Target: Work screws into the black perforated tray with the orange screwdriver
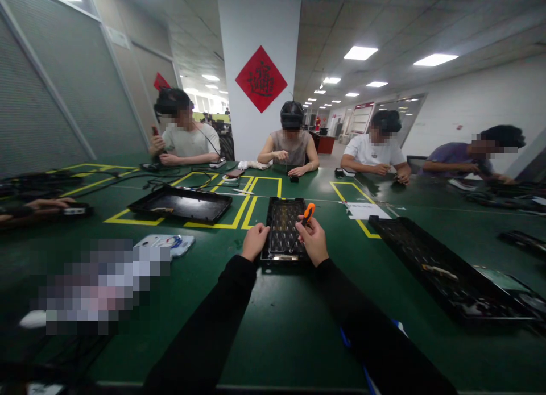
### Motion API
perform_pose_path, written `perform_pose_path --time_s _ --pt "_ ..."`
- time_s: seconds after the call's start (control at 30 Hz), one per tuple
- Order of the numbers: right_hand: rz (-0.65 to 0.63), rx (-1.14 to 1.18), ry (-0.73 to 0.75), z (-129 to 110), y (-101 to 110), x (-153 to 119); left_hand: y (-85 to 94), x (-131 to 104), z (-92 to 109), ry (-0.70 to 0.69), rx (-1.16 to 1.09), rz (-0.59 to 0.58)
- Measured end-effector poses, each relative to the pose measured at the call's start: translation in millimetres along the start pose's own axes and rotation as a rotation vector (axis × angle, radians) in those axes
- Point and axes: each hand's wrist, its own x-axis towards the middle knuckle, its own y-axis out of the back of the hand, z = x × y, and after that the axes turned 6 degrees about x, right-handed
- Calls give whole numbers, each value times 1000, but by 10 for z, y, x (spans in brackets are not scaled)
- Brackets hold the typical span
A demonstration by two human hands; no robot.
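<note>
A black rectangular casing (281, 227) lies open on the green table right in front of me, with rows of small light marks inside it. My left hand (255, 241) grips the casing's left side, fingers curled at its edge. My right hand (313, 240) is closed around a screwdriver (307, 214) with an orange and black handle. The tool tilts over the right part of the casing. Its tip points down toward the inside, but I cannot make out whether it touches anything.
A black tray-like shell (183, 204) lies left of the casing, a longer one (443, 270) to the right. White paper (367, 210) and yellow tape lines mark the green table (281, 327). A clear bag (181, 245) and cables lie at left. Several people sit across the table.
</note>
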Motion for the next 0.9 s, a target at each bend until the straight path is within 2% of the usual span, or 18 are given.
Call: perform_pose_path --time_s 0.3,0.5,0.9 --pt "60 38 49 49 25 30 7 -5 -3 4 -6 1" --pt "-8 53 32 7 24 10 45 -39 42 18 -11 -14" --pt "13 19 37 49 45 42 55 -43 64 14 -5 0"
